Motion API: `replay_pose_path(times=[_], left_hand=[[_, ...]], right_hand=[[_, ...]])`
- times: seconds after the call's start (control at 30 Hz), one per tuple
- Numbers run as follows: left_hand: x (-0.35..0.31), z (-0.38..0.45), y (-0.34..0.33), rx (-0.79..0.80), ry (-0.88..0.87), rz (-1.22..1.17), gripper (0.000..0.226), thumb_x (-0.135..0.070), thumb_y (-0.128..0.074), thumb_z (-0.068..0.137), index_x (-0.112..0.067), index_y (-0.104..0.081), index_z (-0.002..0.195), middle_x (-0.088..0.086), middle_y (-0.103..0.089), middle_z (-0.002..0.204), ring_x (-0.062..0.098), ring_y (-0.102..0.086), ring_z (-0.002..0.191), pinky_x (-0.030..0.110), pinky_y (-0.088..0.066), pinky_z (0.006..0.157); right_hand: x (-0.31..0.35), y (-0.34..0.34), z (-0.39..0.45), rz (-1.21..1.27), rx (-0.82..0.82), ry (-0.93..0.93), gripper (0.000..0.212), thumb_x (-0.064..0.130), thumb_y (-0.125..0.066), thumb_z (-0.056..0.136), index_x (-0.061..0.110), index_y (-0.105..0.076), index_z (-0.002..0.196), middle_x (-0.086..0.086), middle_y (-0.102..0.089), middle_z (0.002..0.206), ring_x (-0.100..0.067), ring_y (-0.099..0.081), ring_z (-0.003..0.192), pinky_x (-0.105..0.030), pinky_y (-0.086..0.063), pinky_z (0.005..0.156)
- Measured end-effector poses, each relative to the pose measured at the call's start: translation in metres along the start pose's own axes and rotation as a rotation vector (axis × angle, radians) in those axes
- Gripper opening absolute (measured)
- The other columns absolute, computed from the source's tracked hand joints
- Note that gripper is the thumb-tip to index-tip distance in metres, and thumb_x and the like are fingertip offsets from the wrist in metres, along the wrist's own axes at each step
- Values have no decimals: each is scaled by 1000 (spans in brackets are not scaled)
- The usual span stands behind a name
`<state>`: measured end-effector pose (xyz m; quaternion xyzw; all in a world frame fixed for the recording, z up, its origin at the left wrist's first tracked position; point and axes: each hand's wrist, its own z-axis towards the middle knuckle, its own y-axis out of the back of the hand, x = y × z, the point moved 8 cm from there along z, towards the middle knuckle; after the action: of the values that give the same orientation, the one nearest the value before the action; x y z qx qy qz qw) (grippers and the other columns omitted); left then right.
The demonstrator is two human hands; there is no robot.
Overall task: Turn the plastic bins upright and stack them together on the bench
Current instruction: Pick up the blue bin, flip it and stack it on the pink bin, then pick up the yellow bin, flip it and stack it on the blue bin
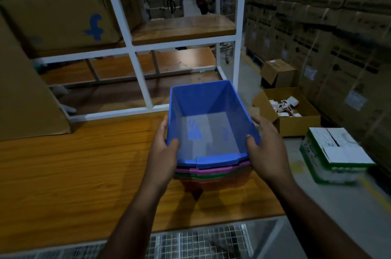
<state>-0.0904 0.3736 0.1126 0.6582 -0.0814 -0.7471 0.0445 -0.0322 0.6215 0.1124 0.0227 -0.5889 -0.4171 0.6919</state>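
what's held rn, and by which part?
The blue bin, topmost of the nested stack, upright. Left hand grips its left rim near the front corner, right hand its right rim, thumbs hooked inside.

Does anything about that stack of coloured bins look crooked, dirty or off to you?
Mostly tidy: the blue bin sits upright on the nested stack, with the left hand and right hand on its sides. One oddity: its floor is filmed with pale dust, and hand-shaped smears show clean blue through it. The stack also stands close to the bench edge.
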Motion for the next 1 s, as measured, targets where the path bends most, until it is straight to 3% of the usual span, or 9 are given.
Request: replay_pose_path(times=[0.07, 0.1, 0.17, 0.23, 0.33, 0.57, 0.67, 0.83, 1.0], left_hand=[[-5, -8, -6, 21, -129, 274, 70, -28, -49, 94, -31, -20, 157, -20, -30, 153, 1, -32, 140, 26, -41, 106], [-6, -11, -12, 35, -208, 421, 74, -34, -48, 91, -29, -16, 158, -16, -24, 159, 1, -19, 146, 32, -28, 117], [-4, -16, -24, 60, -300, 626, 76, -38, -47, 91, -23, -15, 158, -9, -18, 164, -2, -7, 147, 33, -5, 124], [1, -18, -31, 77, -309, 714, 73, -37, -50, 95, -20, -16, 158, -4, -21, 165, 3, -10, 149, 29, 3, 122], [5, -20, -30, 71, -318, 722, 70, -38, -51, 98, -19, -21, 157, -3, -27, 163, 9, -18, 150, 25, 2, 121], [16, -33, -3, 4, -239, 623, 67, -38, -54, 98, -20, -25, 156, -3, -30, 162, 10, -22, 149, 44, -20, 123], [22, -42, 15, -34, -224, 650, 67, -37, -55, 98, -19, -26, 156, -5, -29, 162, 6, -19, 150, 45, -24, 121], [27, -62, 68, -196, -220, 639, 67, -46, -49, 94, -14, -35, 152, -6, -37, 155, 9, -27, 148, 42, -29, 119], [33, -83, 135, -312, -196, 645, 63, -42, -49, 97, -19, -32, 153, -17, -31, 151, 7, -24, 149, 44, -30, 118]], right_hand=[[14, -3, -5, -101, 6, 138, 50, 9, -55, 90, 19, -50, 139, 2, -52, 142, -15, -47, 130, -34, -40, 108], [21, -7, -8, -129, 32, 187, 47, 10, -56, 91, 18, -52, 137, 1, -54, 140, -14, -48, 130, -30, -38, 108], [31, -19, -14, -195, 125, 256, 41, 17, -56, 93, 19, -54, 134, 2, -56, 138, -12, -48, 128, -25, -35, 104], [35, -34, -21, -273, 234, 288, 38, 27, -53, 96, 22, -54, 133, 5, -57, 136, -10, -50, 125, -25, -38, 100], [34, -41, -26, -351, 266, 309, 37, 35, -49, 97, 24, -56, 132, 6, -61, 131, -10, -56, 119, -27, -43, 94], [46, -52, -32, -165, 267, 328, 35, 31, -53, 97, 22, -57, 130, 6, -60, 130, -11, -55, 119, -28, -43, 95], [61, -66, -42, -109, 283, 396, 34, 30, -54, 95, 22, -57, 129, 6, -61, 128, -12, -55, 119, -32, -46, 96], [110, -99, -73, -21, 347, 559, 38, 24, -58, 93, 18, -56, 130, 2, -56, 137, -13, -45, 131, -29, -37, 107], [159, -148, -113, 15, 467, 664, 42, 25, -58, 93, 17, -53, 134, 1, -53, 140, -12, -42, 133, -28, -35, 109]])
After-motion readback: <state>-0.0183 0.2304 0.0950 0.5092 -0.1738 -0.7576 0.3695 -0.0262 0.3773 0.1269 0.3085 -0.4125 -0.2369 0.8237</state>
